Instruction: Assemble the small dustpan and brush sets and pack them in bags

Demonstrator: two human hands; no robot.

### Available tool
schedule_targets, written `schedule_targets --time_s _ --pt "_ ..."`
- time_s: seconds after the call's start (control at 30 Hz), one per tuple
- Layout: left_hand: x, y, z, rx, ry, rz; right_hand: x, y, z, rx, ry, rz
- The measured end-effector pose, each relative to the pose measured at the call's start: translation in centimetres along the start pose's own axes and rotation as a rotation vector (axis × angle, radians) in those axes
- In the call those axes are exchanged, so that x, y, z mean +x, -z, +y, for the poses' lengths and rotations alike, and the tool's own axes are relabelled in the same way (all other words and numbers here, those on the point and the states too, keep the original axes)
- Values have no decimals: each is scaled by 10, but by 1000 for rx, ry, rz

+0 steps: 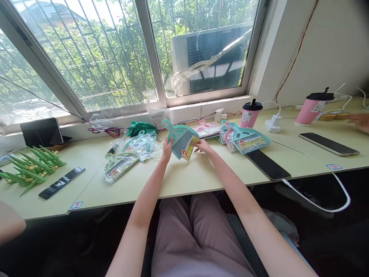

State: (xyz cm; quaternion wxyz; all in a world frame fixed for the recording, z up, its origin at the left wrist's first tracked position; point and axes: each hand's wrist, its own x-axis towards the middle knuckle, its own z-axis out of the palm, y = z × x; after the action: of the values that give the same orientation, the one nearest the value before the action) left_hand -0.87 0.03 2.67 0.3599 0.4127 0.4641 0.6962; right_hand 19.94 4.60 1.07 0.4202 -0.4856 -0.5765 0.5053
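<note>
A teal mini dustpan-and-brush set (181,141) with a colourful label is held tilted above the pale desk (184,179), handle pointing up and left. My left hand (167,149) grips its left edge. My right hand (202,146) pinches its right lower corner by the label. A bagged green set (118,166) lies to the left, and a heap of clear bags with teal parts (142,145) sits behind it. To the right lies a pile of pink and teal sets (243,139).
Two dark phones (267,164) (328,144) lie on the right, one with a white cable (331,204). Two pink cups (250,114) (313,109) stand near the wall. Green plastic pieces (29,168) and a black strip (61,182) lie left. Another person's hand (360,122) shows far right.
</note>
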Motion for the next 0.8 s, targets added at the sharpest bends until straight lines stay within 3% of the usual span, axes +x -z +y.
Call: schedule_targets --time_s 0.13,0.23,0.3,0.37,0.43,0.5,0.63,0.8 --pt "16 25 -2 -81 71 228 -4 13 -2 -695 59 236" --pt "22 35 -2 -101 95 262 -11 12 -7 -930 72 327" --pt "21 32 -3 -83 104 227 -16 7 -11 -926 175 382" --pt "15 22 -6 -29 103 117 -20 -2 -14 -885 385 402" --pt "6 8 -10 47 71 -30 -22 -12 -13 -873 600 329" --pt "-5 -6 -14 102 26 -129 -22 -21 -10 -900 704 241" --pt "-20 -22 -15 78 4 -173 -20 -32 -3 -933 654 300" --pt "-18 -19 -13 -30 70 -161 -22 -32 -5 -883 639 285"
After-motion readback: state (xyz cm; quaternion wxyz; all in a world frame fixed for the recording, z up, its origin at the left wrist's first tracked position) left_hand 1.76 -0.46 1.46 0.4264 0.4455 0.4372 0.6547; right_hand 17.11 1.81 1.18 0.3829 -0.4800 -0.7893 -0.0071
